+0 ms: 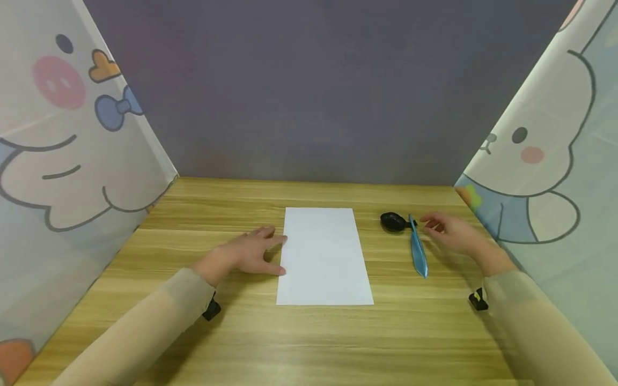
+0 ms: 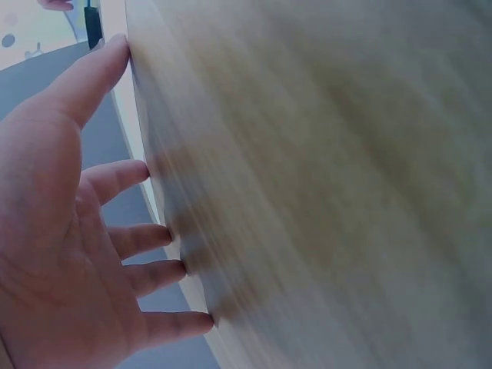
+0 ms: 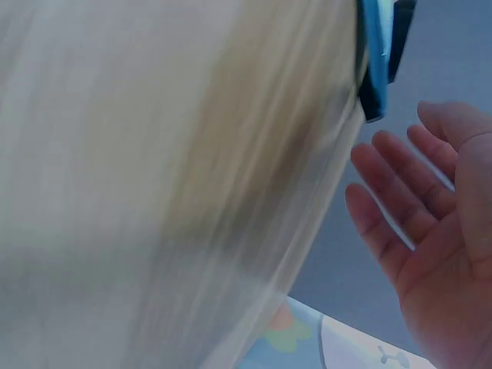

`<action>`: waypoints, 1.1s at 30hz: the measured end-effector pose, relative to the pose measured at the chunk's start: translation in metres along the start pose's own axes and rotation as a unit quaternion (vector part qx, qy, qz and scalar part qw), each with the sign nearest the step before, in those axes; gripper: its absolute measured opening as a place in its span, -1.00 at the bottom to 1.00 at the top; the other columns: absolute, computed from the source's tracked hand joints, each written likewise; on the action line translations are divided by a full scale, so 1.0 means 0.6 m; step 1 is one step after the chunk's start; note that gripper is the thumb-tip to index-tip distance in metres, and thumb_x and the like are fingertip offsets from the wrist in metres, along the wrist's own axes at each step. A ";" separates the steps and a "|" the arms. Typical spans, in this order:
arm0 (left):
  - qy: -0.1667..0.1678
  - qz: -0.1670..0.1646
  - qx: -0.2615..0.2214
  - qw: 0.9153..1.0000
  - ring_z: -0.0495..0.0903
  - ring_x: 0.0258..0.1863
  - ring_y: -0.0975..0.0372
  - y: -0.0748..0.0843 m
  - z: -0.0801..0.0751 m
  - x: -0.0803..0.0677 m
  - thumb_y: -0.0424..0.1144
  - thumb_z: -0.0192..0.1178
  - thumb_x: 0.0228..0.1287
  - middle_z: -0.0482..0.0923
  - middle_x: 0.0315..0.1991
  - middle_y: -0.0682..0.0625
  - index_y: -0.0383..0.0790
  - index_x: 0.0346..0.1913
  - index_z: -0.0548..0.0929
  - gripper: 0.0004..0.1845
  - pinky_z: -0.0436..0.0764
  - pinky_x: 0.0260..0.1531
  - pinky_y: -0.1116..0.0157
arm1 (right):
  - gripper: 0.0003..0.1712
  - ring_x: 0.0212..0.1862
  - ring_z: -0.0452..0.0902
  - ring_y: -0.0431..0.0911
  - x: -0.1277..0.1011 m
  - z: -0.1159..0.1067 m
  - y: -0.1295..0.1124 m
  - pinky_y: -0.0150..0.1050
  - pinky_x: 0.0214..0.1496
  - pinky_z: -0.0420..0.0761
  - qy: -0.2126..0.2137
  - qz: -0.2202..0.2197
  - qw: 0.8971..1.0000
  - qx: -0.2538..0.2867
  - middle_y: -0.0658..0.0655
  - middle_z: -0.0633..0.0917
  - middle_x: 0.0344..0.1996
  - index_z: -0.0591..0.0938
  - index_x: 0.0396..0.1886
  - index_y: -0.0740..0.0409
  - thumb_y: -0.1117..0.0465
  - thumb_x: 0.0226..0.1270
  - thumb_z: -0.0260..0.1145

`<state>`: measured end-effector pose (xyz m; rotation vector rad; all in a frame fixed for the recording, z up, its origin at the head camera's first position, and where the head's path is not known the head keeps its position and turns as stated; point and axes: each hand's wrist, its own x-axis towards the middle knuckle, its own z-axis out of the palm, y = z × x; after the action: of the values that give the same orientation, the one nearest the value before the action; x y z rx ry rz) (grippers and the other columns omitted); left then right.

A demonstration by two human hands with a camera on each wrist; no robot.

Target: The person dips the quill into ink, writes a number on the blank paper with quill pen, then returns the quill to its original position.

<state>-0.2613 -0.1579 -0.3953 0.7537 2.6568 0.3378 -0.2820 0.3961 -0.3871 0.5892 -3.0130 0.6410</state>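
Note:
A blank white sheet of paper (image 1: 323,257) lies flat on the wooden table. My left hand (image 1: 251,252) rests at its left edge, fingers spread, with the thumb and index fingertips right at the paper's border. In the left wrist view the left hand (image 2: 69,238) has its fingertips down on the tabletop. To the right of the sheet lie a black object (image 1: 393,222) with an oval head and short stem, and a slim blue leaf-shaped object (image 1: 418,254) across that stem. My right hand (image 1: 454,234) hovers just right of them, fingers loosely bent, holding nothing.
The wood-grain table (image 1: 318,343) is bounded by a grey panel (image 1: 314,96) at the back. Cartoon-printed cloth walls stand on the left (image 1: 29,257) and right (image 1: 594,279), the right one close to my right forearm.

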 end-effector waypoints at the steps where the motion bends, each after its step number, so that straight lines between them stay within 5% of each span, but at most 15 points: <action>1: 0.001 0.000 0.001 1.000 -0.11 0.79 -0.32 0.000 0.001 0.001 0.47 0.30 0.40 -0.13 0.82 -0.30 0.09 0.80 0.16 0.07 0.02 0.64 -0.48 | -0.62 0.02 0.77 0.18 0.002 0.002 0.003 0.07 0.00 0.76 -0.003 -0.005 1.000 0.005 0.35 0.80 0.02 0.61 0.33 0.39 0.26 0.70 0.28; 8: 0.005 0.002 0.004 1.000 -0.08 0.78 -0.33 -0.002 0.005 0.000 0.48 0.29 0.39 -0.10 0.81 -0.30 0.09 0.79 0.18 0.07 0.05 0.63 -0.48 | -0.67 -0.03 0.78 0.08 0.015 0.014 0.018 -0.18 -0.06 0.76 -0.023 -0.034 0.999 0.020 0.23 0.83 -0.03 0.66 0.26 0.31 0.40 0.58 0.36; 24: 0.009 -0.002 -0.001 1.000 -0.09 0.79 -0.30 -0.006 0.007 -0.001 0.49 0.29 0.39 -0.10 0.82 -0.26 0.13 0.80 0.17 0.07 0.04 0.63 -0.49 | -0.67 0.05 0.78 0.16 0.035 0.018 0.006 0.14 0.10 0.78 -0.037 -0.075 0.996 -0.038 0.18 0.84 0.03 0.77 0.19 0.15 0.45 0.56 0.31; 33: 0.009 -0.003 0.001 1.000 -0.09 0.79 -0.30 -0.008 0.009 0.002 0.52 0.28 0.37 -0.09 0.82 -0.25 0.14 0.79 0.17 0.08 0.05 0.63 -0.49 | -0.72 -0.06 0.75 0.01 0.035 0.023 0.005 -0.04 -0.05 0.73 -0.024 -0.088 0.992 -0.087 0.16 0.80 0.03 0.80 0.09 0.09 0.43 0.54 0.34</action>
<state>-0.2624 -0.1602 -0.4020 0.7473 2.6760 0.3431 -0.3017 0.3854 -0.3990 0.8575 -2.9733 0.3570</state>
